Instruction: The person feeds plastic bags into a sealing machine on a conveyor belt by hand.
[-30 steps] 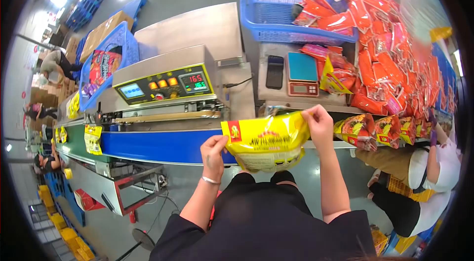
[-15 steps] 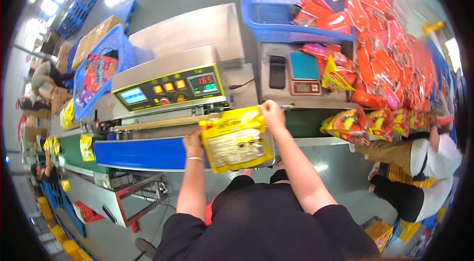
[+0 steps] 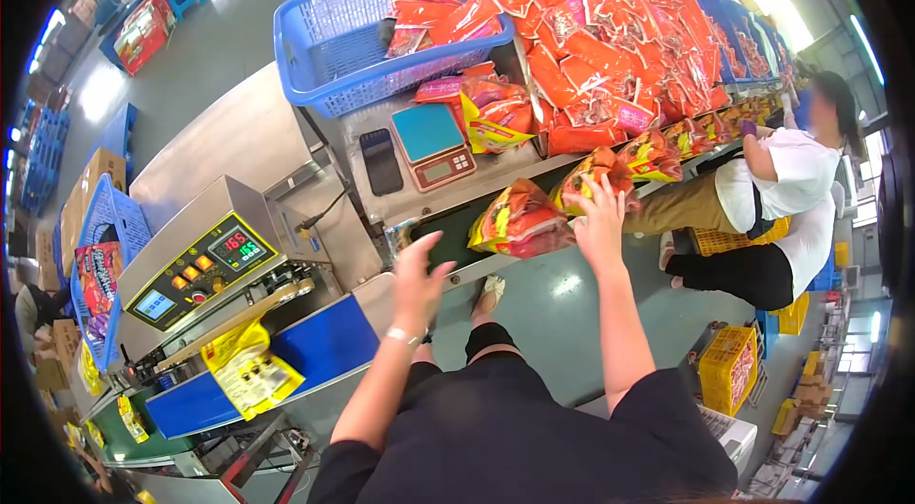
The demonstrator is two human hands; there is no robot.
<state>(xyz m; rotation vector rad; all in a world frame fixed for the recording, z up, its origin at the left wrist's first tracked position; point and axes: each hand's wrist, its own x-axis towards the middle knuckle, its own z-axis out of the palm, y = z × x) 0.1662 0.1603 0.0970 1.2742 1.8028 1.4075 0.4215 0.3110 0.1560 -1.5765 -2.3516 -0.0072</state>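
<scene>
The steel worktop point(image 3: 419, 191) carries a blue basket point(image 3: 324, 56) at its far left corner. A black phone point(image 3: 381, 161) and a small digital scale point(image 3: 434, 144) lie side by side near the front edge, and a big heap of red packets point(image 3: 610, 37) spreads over its right end. Along the front edge runs a dark green conveyor belt point(image 3: 446, 248) with filled bags point(image 3: 519, 218) lying in a row. Further left, a blue belt point(image 3: 324, 351) bears one yellow bag point(image 3: 250, 369).
</scene>
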